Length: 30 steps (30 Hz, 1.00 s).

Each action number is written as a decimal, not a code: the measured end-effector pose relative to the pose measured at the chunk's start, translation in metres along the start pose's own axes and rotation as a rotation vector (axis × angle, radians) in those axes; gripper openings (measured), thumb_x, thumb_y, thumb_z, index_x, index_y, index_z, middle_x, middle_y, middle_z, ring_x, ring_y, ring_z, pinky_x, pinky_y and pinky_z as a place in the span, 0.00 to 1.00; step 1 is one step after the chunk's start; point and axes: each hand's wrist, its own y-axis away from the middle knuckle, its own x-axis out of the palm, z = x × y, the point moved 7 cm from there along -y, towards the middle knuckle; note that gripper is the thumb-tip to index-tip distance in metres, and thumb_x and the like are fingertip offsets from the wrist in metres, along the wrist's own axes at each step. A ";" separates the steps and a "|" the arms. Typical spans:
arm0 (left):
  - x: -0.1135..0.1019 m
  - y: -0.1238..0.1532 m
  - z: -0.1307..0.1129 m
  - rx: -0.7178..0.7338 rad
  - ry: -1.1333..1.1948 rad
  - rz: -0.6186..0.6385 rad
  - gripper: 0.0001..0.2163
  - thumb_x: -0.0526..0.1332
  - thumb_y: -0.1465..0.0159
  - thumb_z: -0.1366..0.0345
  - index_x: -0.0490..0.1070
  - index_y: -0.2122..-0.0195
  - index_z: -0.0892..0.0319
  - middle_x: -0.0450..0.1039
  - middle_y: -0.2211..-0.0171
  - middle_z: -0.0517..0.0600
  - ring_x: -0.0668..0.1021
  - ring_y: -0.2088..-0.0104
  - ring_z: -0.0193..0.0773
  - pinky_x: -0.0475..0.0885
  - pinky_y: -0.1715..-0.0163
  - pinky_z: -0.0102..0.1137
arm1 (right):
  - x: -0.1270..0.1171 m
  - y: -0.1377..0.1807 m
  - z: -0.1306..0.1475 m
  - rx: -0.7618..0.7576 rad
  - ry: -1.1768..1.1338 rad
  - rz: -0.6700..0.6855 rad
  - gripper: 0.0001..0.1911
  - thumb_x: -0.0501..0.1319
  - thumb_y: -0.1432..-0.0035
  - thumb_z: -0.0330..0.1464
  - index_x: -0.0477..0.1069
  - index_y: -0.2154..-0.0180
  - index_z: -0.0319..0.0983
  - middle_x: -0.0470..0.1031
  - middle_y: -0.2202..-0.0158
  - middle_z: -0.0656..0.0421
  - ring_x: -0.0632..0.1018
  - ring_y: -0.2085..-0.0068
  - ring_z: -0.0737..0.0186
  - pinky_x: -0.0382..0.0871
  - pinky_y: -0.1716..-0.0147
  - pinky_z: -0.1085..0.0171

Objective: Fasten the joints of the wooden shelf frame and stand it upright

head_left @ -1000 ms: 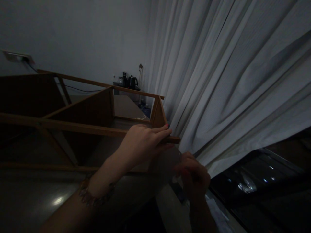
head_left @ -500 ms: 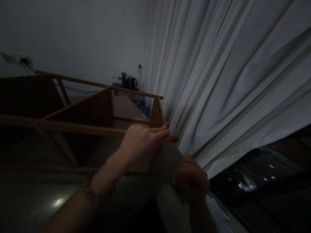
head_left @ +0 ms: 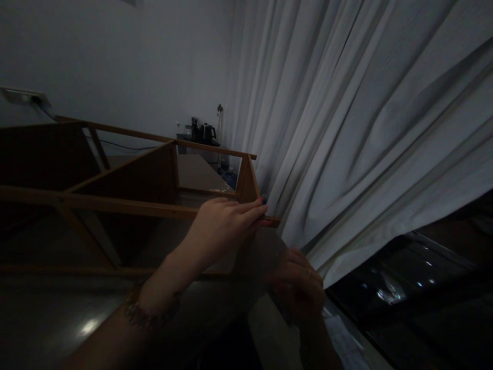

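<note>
A wooden shelf unit (head_left: 127, 205) with brown panels and open bays lies across the left and middle of the view. My left hand (head_left: 221, 221) rests over the near rail close to its right end, fingers closed round the corner where the end panel meets the rail. My right hand (head_left: 298, 282) is lower and to the right, just past the end of the unit. Its fingers are curled together, in shadow and partly blurred. What they hold, if anything, is hidden. The patch between my two hands is hazy.
A white curtain (head_left: 327, 113) hangs close along the right side. Behind the unit, a black kettle (head_left: 208, 132) stands by the pale wall (head_left: 115, 61). A wall socket (head_left: 25, 96) with a plugged cord is at far left. Dark glass (head_left: 419, 282) shows below the curtain.
My right hand has shifted slightly left and down. My left hand keeps its place on the corner of the shelf unit, and the view has tilted a little.
</note>
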 end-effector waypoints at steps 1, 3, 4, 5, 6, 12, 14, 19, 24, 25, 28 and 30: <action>0.000 0.000 0.000 -0.001 0.006 0.007 0.13 0.59 0.30 0.54 0.78 0.53 0.54 0.83 0.56 0.46 0.85 0.67 0.39 0.73 0.73 0.30 | 0.000 0.000 0.000 -0.002 0.006 0.005 0.11 0.57 0.31 0.34 0.75 0.65 0.42 0.76 0.78 0.63 0.71 0.77 0.66 0.64 0.73 0.62; -0.001 -0.001 0.000 -0.012 0.010 0.031 0.13 0.59 0.30 0.54 0.78 0.52 0.54 0.83 0.55 0.47 0.85 0.65 0.40 0.74 0.72 0.31 | 0.000 0.001 0.001 -0.006 0.020 0.012 0.10 0.57 0.31 0.34 0.74 0.65 0.42 0.76 0.78 0.63 0.72 0.77 0.66 0.64 0.73 0.62; -0.001 -0.002 0.000 -0.016 0.009 0.043 0.14 0.59 0.30 0.54 0.77 0.52 0.54 0.83 0.55 0.47 0.85 0.65 0.41 0.74 0.71 0.31 | -0.001 0.001 0.001 -0.008 0.029 0.013 0.09 0.57 0.31 0.33 0.74 0.65 0.42 0.76 0.78 0.63 0.72 0.77 0.66 0.64 0.73 0.62; -0.001 -0.002 0.000 -0.018 0.010 0.055 0.14 0.60 0.31 0.54 0.77 0.51 0.54 0.83 0.54 0.47 0.85 0.65 0.41 0.74 0.72 0.32 | -0.002 0.002 0.002 -0.012 0.035 0.010 0.09 0.57 0.31 0.33 0.73 0.65 0.42 0.75 0.78 0.64 0.72 0.77 0.66 0.64 0.73 0.62; -0.001 -0.002 0.000 -0.019 0.016 0.067 0.13 0.60 0.31 0.54 0.77 0.51 0.54 0.82 0.54 0.47 0.85 0.64 0.42 0.74 0.71 0.32 | -0.002 0.002 0.002 -0.017 0.038 0.006 0.09 0.57 0.31 0.33 0.73 0.65 0.42 0.75 0.78 0.64 0.71 0.77 0.67 0.64 0.73 0.62; 0.000 -0.001 0.002 -0.022 0.044 0.085 0.14 0.58 0.30 0.54 0.77 0.52 0.54 0.82 0.53 0.46 0.85 0.63 0.41 0.74 0.70 0.31 | -0.001 0.004 0.002 -0.019 0.043 0.029 0.09 0.56 0.31 0.32 0.73 0.65 0.42 0.76 0.78 0.64 0.72 0.78 0.66 0.64 0.74 0.62; 0.000 -0.001 0.001 -0.020 0.020 0.071 0.14 0.58 0.30 0.53 0.77 0.52 0.54 0.83 0.55 0.47 0.85 0.65 0.40 0.73 0.72 0.31 | -0.001 0.005 0.002 -0.022 0.038 0.033 0.09 0.57 0.32 0.32 0.73 0.64 0.42 0.76 0.78 0.63 0.72 0.77 0.66 0.64 0.73 0.62; 0.000 -0.001 -0.003 -0.006 -0.017 0.030 0.13 0.60 0.30 0.54 0.78 0.53 0.55 0.83 0.55 0.47 0.85 0.66 0.39 0.73 0.72 0.31 | 0.001 0.005 0.002 -0.031 0.038 0.038 0.09 0.57 0.32 0.32 0.73 0.64 0.42 0.75 0.79 0.64 0.72 0.77 0.65 0.64 0.73 0.62; -0.002 0.000 -0.002 0.009 0.026 0.037 0.12 0.61 0.31 0.57 0.77 0.52 0.56 0.82 0.52 0.46 0.85 0.66 0.41 0.76 0.72 0.34 | 0.000 0.004 0.004 -0.034 0.068 0.046 0.10 0.56 0.30 0.33 0.72 0.64 0.42 0.75 0.79 0.63 0.72 0.76 0.66 0.64 0.72 0.63; -0.002 0.000 -0.002 0.008 0.036 0.051 0.12 0.61 0.31 0.57 0.77 0.51 0.56 0.81 0.51 0.47 0.85 0.65 0.42 0.76 0.71 0.34 | 0.000 0.004 0.005 -0.033 0.075 0.042 0.10 0.56 0.30 0.33 0.72 0.64 0.42 0.75 0.79 0.63 0.72 0.76 0.66 0.64 0.72 0.63; -0.004 0.000 0.000 0.008 0.042 0.091 0.13 0.63 0.32 0.59 0.76 0.49 0.56 0.81 0.50 0.47 0.85 0.63 0.43 0.78 0.70 0.35 | 0.000 0.005 0.005 -0.032 0.089 0.033 0.09 0.56 0.31 0.32 0.72 0.65 0.42 0.74 0.79 0.63 0.72 0.76 0.66 0.64 0.73 0.63; -0.006 0.000 0.000 0.011 0.037 0.108 0.14 0.64 0.33 0.59 0.75 0.48 0.56 0.80 0.50 0.46 0.85 0.62 0.43 0.78 0.69 0.35 | 0.000 0.006 0.005 -0.036 0.090 0.038 0.09 0.57 0.31 0.32 0.72 0.65 0.42 0.74 0.79 0.63 0.72 0.76 0.66 0.64 0.73 0.63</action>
